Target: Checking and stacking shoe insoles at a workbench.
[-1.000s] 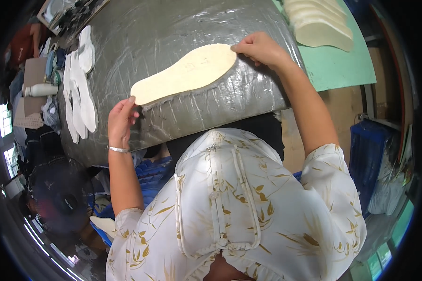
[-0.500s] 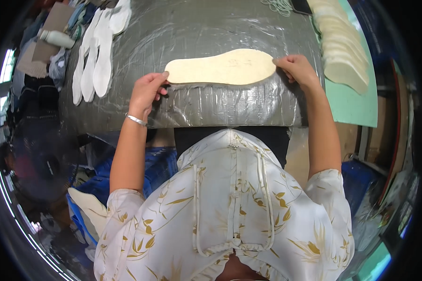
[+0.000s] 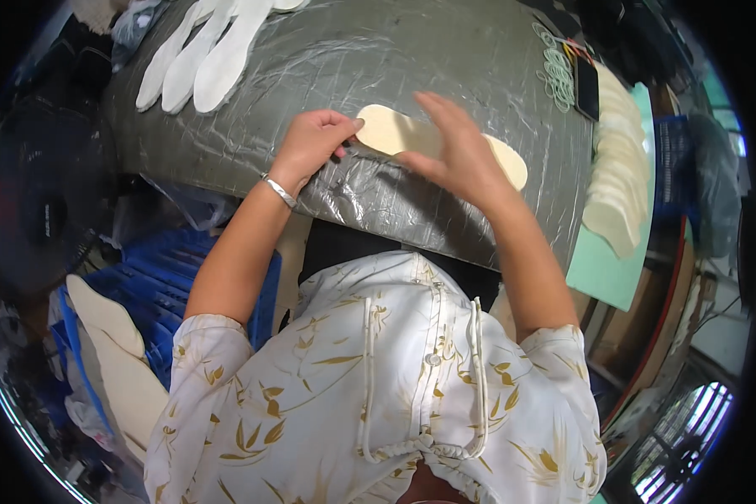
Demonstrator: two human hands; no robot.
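Insole (image 3: 388,130) partly behind right hand (image 3: 466,164)

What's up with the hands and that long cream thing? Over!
Left hand: pinching left end of cream, flat, round-ended insole. Right hand: open, thumb and fingers apart, contact unclear. In the way: right hand, hiding insole's middle.

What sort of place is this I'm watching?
Most likely a small workshop handling shoe insoles: a cream insole lies on a plastic-covered table, white sole-shaped pieces lie toward its left, and overlapping pale pieces line a green board.
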